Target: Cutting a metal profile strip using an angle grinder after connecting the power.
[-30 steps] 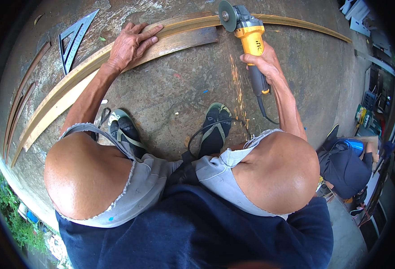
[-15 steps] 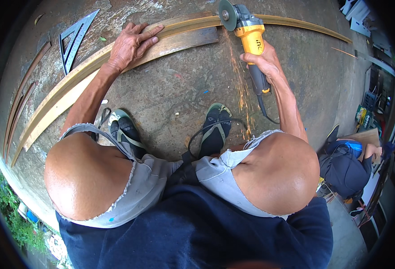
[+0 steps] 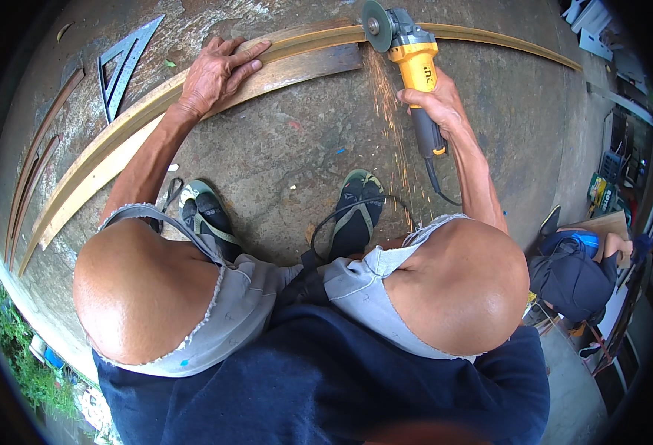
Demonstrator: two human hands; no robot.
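Observation:
My right hand [image 3: 439, 104] grips a yellow-and-black angle grinder [image 3: 413, 65] with a power cord. Its disc [image 3: 373, 28] meets a long yellowish angled strip [image 3: 489, 40], and orange sparks stream down from there toward my right foot. My left hand [image 3: 215, 74] lies on the strip left of the grinder, fingers stretched and spread over it. A wooden board [image 3: 308, 65] runs along the strip's near side under that hand. A metal set square [image 3: 130, 48] lies on the concrete beyond my left forearm.
Narrow brown strips [image 3: 48, 148] lie at far left. My sandalled feet [image 3: 352, 211] stand below the work, near a looping cord. At right, a person in dark clothing [image 3: 567, 278] bends beside a board [image 3: 607, 222], tools and clutter [image 3: 604, 189]. Plants [image 3: 15, 337] edge the lower left.
My hands and the grinder stay in place while the spray of sparks varies. The other person at the right has shifted, their arm now reaching farther right.

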